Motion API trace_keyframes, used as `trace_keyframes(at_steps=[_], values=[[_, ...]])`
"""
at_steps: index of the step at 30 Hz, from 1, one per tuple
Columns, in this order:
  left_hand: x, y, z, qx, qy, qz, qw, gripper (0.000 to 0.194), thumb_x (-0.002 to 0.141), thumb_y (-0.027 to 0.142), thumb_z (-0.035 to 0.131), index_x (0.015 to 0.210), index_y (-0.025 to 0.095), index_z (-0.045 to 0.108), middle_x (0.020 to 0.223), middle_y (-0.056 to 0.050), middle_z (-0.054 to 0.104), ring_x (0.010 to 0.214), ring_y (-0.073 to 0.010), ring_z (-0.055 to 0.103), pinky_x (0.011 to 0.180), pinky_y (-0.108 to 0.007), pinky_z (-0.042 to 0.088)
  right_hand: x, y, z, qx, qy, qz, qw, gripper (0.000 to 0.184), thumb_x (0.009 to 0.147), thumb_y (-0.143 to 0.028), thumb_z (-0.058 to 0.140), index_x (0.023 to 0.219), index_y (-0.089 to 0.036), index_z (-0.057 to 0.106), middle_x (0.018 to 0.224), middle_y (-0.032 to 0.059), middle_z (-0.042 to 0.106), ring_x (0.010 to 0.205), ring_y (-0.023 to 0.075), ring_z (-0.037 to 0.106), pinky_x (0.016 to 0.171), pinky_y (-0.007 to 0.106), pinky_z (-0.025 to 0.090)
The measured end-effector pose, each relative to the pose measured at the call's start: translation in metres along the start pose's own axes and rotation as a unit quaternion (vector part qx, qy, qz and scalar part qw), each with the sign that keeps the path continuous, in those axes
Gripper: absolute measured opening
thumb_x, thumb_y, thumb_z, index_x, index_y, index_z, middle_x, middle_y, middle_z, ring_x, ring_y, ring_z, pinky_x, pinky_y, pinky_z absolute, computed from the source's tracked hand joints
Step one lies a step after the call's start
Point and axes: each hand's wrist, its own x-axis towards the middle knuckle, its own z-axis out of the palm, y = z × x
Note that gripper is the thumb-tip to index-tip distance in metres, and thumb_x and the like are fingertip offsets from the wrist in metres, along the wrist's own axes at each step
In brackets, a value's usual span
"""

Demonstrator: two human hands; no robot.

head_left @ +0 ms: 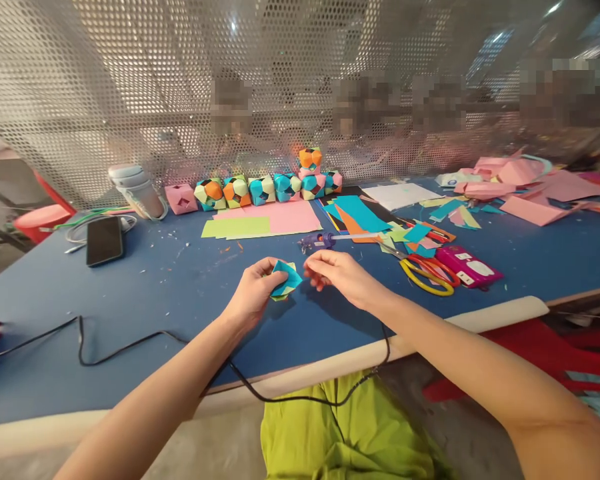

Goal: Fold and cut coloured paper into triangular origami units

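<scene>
My left hand [254, 288] is closed on a folded paper piece [286, 279], blue on top with light green and yellow edges, the thumb pressed flat on it. Just to its right, my right hand [333, 273] has thumb and forefinger pinched together and the other fingers curled; anything between them is too small to make out. A small gap separates its fingertips from the paper's corner. Right behind this hand lies a purple glue gun [317, 241] with a clear glue stick in its back.
Folded paper balls [263, 191] line the mesh screen. Paper sheets [290, 218] lie before them. To the right are scissors [427, 275], a magenta power strip [467, 267] and pink paper [535, 210]. A phone [105, 240] and tumbler [139, 192] stand left; a black cable [290, 400] crosses the front edge.
</scene>
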Motion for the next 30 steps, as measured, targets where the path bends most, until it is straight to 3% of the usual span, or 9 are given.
trace_keyframes(at_steps=[3, 7, 18, 25, 30], values=[[-0.003, -0.001, 0.002, 0.023, -0.009, -0.006, 1.000, 0.018, 0.059, 0.025, 0.072, 0.070, 0.015, 0.061, 0.058, 0.002, 0.060, 0.050, -0.0089, 0.051, 0.047, -0.022, 0.042, 0.010, 0.000, 0.008, 0.075, -0.039, 0.023, 0.996, 0.030, 0.068, -0.044, 0.071, 0.073, -0.016, 0.059, 0.068, -0.0015, 0.059, 0.058, 0.0096, 0.053, 0.055, 0.024, 0.042], [-0.004, -0.003, 0.002, 0.049, -0.004, -0.011, 0.999, 0.015, 0.060, 0.023, 0.069, 0.070, 0.015, 0.061, 0.058, 0.001, 0.059, 0.050, -0.0087, 0.051, 0.047, -0.021, 0.040, 0.010, 0.003, 0.009, 0.084, -0.063, 0.014, 0.994, 0.033, 0.067, -0.045, 0.073, 0.071, -0.016, 0.060, 0.062, -0.0031, 0.056, 0.058, 0.0093, 0.051, 0.057, 0.025, 0.041], [-0.003, -0.008, 0.004, 0.074, 0.006, -0.008, 0.997, 0.016, 0.063, 0.022, 0.067, 0.073, 0.017, 0.057, 0.059, 0.004, 0.055, 0.049, -0.0085, 0.051, 0.047, -0.021, 0.039, 0.011, 0.009, 0.011, -0.100, -0.028, -0.066, 0.992, 0.025, 0.074, -0.042, 0.063, 0.072, -0.017, 0.059, 0.061, -0.0029, 0.053, 0.058, 0.0111, 0.046, 0.055, 0.025, 0.037], [0.000, -0.014, 0.002, 0.110, 0.002, 0.011, 0.994, 0.011, 0.063, 0.017, 0.061, 0.073, 0.016, 0.058, 0.062, 0.004, 0.054, 0.054, -0.0075, 0.049, 0.050, -0.019, 0.037, 0.006, 0.019, 0.020, -0.278, 0.044, -0.189, 0.941, 0.016, 0.082, -0.024, 0.049, 0.068, -0.021, 0.043, 0.068, -0.0007, 0.051, 0.062, 0.0127, 0.045, 0.061, 0.027, 0.034], [0.002, -0.013, 0.001, 0.099, 0.011, 0.013, 0.995, 0.010, 0.064, 0.017, 0.062, 0.073, 0.016, 0.058, 0.060, 0.004, 0.054, 0.053, -0.0083, 0.049, 0.051, -0.021, 0.041, 0.003, 0.014, 0.015, -0.226, 0.004, -0.166, 0.960, 0.031, 0.092, -0.037, 0.039, 0.065, -0.022, 0.041, 0.065, -0.0027, 0.045, 0.063, 0.0127, 0.044, 0.062, 0.026, 0.035]])
